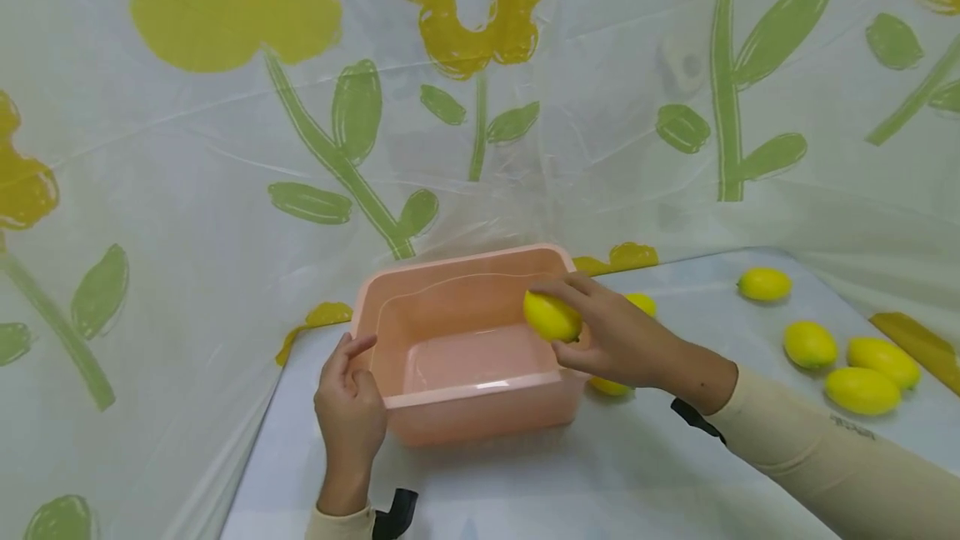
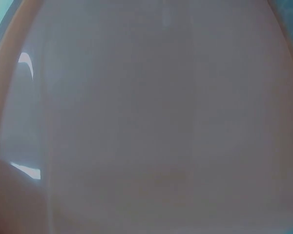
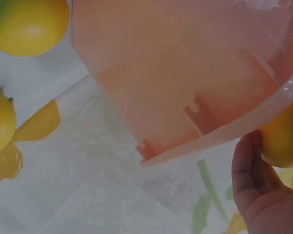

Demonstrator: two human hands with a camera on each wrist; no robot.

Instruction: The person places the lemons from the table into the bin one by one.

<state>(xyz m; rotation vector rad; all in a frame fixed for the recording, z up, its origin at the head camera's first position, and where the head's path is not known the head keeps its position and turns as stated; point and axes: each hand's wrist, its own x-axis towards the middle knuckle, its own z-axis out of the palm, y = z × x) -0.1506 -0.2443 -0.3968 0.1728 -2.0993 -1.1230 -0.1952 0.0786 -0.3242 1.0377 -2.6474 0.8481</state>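
My right hand (image 1: 618, 336) holds a yellow lemon (image 1: 551, 317) between thumb and fingers, over the right end of a pink plastic basin (image 1: 480, 390). In the right wrist view, the held lemon (image 3: 283, 134) shows beside the basin's rim (image 3: 224, 126), with the fingers (image 3: 244, 165) against it. My left hand (image 1: 351, 402) grips the basin's left end, its index finger and thumb at the rim. The basin's wall (image 2: 136, 117) fills most of the left wrist view, blurred. Inside the basin, the visible floor is bare.
Two more lemons, one farther back (image 1: 642, 303) and one nearer (image 1: 611, 387), lie right of the basin, partly hidden by my right hand. Several others (image 1: 810, 345) are spread on the right of the white-covered table (image 1: 525, 482). A flower-printed sheet (image 1: 585, 140) hangs behind.
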